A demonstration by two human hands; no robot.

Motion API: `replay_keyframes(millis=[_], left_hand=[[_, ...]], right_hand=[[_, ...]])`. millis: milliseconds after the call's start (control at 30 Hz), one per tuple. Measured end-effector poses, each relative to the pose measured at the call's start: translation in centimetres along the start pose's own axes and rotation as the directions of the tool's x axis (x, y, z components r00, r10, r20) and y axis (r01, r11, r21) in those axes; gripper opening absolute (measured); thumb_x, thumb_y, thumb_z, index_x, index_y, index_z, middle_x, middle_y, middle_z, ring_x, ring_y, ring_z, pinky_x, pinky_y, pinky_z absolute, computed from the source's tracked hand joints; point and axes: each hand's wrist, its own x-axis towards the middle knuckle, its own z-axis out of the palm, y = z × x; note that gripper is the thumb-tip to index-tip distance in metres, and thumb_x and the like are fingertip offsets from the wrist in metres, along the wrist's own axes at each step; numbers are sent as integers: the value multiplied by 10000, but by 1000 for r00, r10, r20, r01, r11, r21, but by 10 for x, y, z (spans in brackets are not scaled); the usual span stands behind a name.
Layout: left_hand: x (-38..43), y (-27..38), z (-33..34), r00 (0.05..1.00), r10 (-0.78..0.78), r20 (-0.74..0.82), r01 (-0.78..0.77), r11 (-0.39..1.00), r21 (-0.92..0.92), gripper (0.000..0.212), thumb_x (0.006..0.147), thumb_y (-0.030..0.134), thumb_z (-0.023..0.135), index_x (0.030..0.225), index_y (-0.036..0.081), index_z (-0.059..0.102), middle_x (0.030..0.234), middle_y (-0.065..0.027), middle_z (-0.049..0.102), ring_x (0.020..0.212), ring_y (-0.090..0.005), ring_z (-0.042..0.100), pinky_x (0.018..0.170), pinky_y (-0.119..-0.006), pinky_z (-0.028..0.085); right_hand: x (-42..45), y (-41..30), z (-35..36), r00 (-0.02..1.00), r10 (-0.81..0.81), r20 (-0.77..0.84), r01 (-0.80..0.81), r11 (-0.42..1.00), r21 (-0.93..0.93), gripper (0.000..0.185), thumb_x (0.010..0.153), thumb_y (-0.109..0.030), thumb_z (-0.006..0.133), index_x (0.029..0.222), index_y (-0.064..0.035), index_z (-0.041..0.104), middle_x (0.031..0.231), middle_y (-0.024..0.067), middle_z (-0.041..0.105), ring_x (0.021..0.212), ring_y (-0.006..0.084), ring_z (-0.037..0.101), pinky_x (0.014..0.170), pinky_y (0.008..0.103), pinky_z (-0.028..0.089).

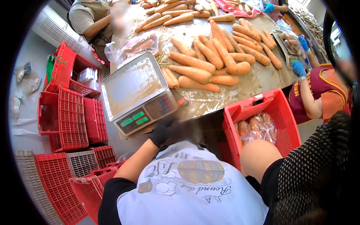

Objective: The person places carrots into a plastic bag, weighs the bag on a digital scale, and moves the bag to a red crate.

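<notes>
My left hand, in a black glove, is at the table's near edge beside the front corner of a digital scale. Its fingers are blurred and dark, so their grip cannot be made out. My right hand is out of view; only the bare bent arm shows, above a red plastic crate. In that crate lie clear plastic bags of carrots. The scale's metal pan is bare and its green displays are lit. Behind it and to the right, loose carrots lie piled on the table.
A plastic bag of carrots lies behind the scale. More carrots cover the far table. Red crates are stacked at left. A co-worker in blue gloves handles a bag on another scale; another person stands at upper left.
</notes>
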Motion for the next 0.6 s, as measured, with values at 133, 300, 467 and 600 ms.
replay_keyframes(millis=[133, 300, 467, 600], left_hand=[[-11, -14, -44, 993, 65, -94, -71, 996, -58, 180, 853, 47, 576, 1031, 17, 586, 954, -42, 613, 892, -115, 566, 802, -252, 458], [-17, -27, -84, 982, 85, -170, -105, 988, -112, 206, 852, 54, 581, 1055, 21, 589, 952, -51, 618, 894, -117, 570, 803, -262, 462], [-12, 2, -154, 919, 152, -363, -52, 961, 271, 226, 870, 143, 582, 1063, 29, 617, 973, -59, 644, 891, -110, 577, 796, -252, 456], [-10, 10, -254, 605, 294, -740, -407, 913, 30, 226, 882, 122, 542, 1080, 30, 605, 921, -46, 628, 834, -116, 585, 759, -250, 475]], right_hand=[[21, 61, 25, 965, 249, 84, -228, 952, -203, 295, 633, 112, 579, 736, -74, 375, 764, 65, 433, 745, 210, 484, 769, 392, 441], [-14, 191, 21, 788, 614, 36, -458, 625, -632, 287, 634, 106, 587, 760, -61, 391, 772, 74, 442, 748, 216, 491, 764, 387, 446], [-19, 261, -26, 746, 666, -11, -321, 344, -883, 282, 636, 101, 595, 784, -48, 408, 780, 82, 451, 751, 221, 498, 758, 381, 450], [-18, 288, -64, 693, 721, -18, -289, 255, -923, 280, 636, 96, 602, 803, -38, 421, 786, 88, 458, 753, 225, 504, 754, 377, 453]])
